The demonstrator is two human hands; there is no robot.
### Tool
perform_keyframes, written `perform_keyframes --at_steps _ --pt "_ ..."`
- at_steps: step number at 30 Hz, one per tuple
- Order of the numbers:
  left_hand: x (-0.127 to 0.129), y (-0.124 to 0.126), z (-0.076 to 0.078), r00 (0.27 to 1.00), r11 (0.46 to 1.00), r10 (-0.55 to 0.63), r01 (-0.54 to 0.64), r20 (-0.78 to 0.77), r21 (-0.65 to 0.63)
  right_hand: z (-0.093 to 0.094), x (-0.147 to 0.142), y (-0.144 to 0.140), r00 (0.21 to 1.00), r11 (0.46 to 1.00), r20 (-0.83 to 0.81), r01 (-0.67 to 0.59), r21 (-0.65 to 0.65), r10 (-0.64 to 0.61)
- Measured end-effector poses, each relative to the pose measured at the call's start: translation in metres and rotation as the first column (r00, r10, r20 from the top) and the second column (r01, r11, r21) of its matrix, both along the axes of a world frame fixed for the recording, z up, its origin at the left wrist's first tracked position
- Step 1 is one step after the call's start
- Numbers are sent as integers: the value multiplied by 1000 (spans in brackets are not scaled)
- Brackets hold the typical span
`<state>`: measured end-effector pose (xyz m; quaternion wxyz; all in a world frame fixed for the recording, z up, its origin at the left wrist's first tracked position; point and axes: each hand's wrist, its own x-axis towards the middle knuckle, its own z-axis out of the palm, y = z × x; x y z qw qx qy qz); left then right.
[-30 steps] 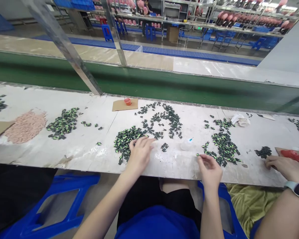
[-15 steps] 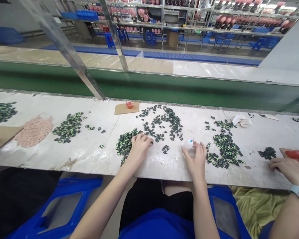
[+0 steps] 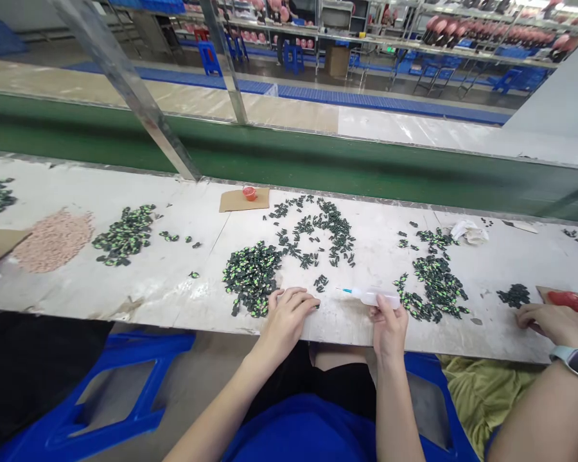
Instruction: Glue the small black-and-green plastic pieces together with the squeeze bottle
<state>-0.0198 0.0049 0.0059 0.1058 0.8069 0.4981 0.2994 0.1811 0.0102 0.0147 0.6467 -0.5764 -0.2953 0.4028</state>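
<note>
one bottle (image 3: 374,296), long axis sideways (blue tip (image 3: 347,290) leftward)

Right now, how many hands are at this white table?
3: left hand beside a green-flecked pile; right hand holding the bottle; co-worker's hand at far right. Others may be hidden.

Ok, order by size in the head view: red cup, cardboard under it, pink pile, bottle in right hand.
1. Pink pile
2. Bottle and cardboard: too alike to rank; right-hand fingers hide part of the bottle
3. Red cup
</note>
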Motion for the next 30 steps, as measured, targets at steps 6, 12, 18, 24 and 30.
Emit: perform_keyframes --at_steps 6,12,18,24,30 --pt "3 0 -8 998 999 42 -42 55 -12 -3 -14 -4 997 1000 74 -7 -29 9" --pt "2 1 -7 994 998 58 -56 89 -21 3 -25 -4 969 996 239 -57 -63 70" --pt "3 0 -4 990 998 68 -66 120 -23 6 -28 -3 948 989 288 -109 -104 134" --pt "2 1 -3 989 998 58 -56 137 -18 5 -26 -4 935 983 321 -109 -150 152" --pt "2 1 -2 990 998 62 -59 130 -27 7 -27 -3 930 978 327 -113 -177 167"
